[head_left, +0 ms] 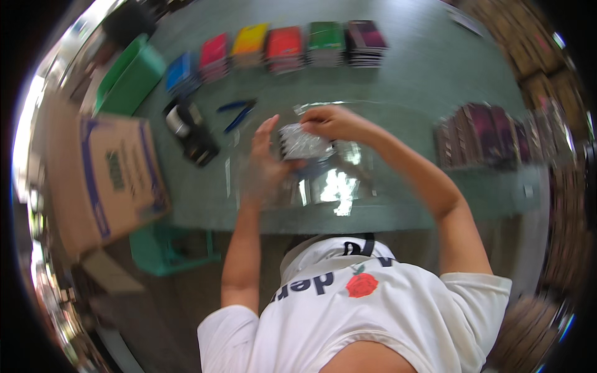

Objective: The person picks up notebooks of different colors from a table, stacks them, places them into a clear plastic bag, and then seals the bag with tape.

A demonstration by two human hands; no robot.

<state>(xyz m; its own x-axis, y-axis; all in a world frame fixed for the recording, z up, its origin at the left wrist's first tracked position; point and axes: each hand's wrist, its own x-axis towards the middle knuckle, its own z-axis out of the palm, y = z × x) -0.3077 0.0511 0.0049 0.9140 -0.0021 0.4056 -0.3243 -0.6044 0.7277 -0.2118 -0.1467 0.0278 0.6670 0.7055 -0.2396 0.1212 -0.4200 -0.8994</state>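
Observation:
My left hand [264, 158] and my right hand [329, 121] both hold a small flat packet [301, 144] in clear, shiny plastic wrap above the green table [429, 68]. The left hand supports it from the left side with fingers spread upward. From above, the right hand pinches its top edge. Under the hands lie several clear plastic sleeves [333, 186] that glare in the light.
A row of coloured stacks, blue [181, 73], pink, yellow, red [284, 48], green and purple [365, 42], lines the far side. Blue pliers [237, 112] and a black tape dispenser [189, 132] lie left. Dark packets [485, 133] stand right. Cardboard box [109, 180], green bin [127, 78] and green stool [168, 248] at left.

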